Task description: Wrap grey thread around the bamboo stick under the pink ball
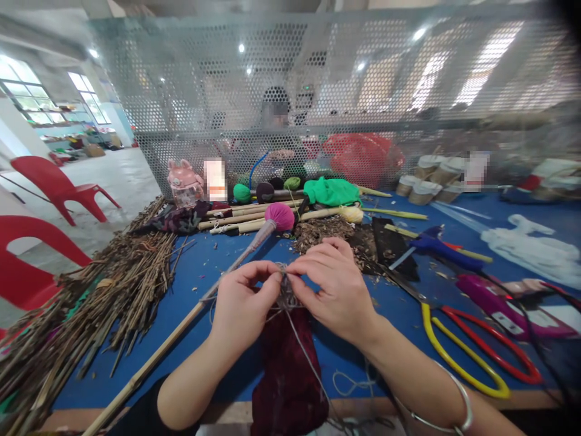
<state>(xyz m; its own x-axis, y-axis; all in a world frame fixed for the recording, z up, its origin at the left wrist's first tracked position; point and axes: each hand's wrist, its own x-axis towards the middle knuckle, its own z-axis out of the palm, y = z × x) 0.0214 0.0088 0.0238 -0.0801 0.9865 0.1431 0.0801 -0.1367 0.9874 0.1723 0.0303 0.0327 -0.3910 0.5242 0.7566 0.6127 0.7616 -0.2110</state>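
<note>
My left hand [242,306] and my right hand [333,287] meet at the middle of the blue table [190,284], both pinched on a grey string [285,290] wound round the top of a dark maroon cloth bundle [285,369]. The bundle reaches down toward my body between my forearms. A loose end of the string trails down over the cloth. Just left of my left hand lies a long bamboo stick with a pink padded head [279,217].
A heap of dry twigs [100,297] fills the left side. Large scissors with yellow and red handles [472,351], a blue tool [438,245] and a purple tool [503,306] lie at right. More sticks with coloured heads [254,212] lie behind. A person sits beyond a mesh screen [318,91].
</note>
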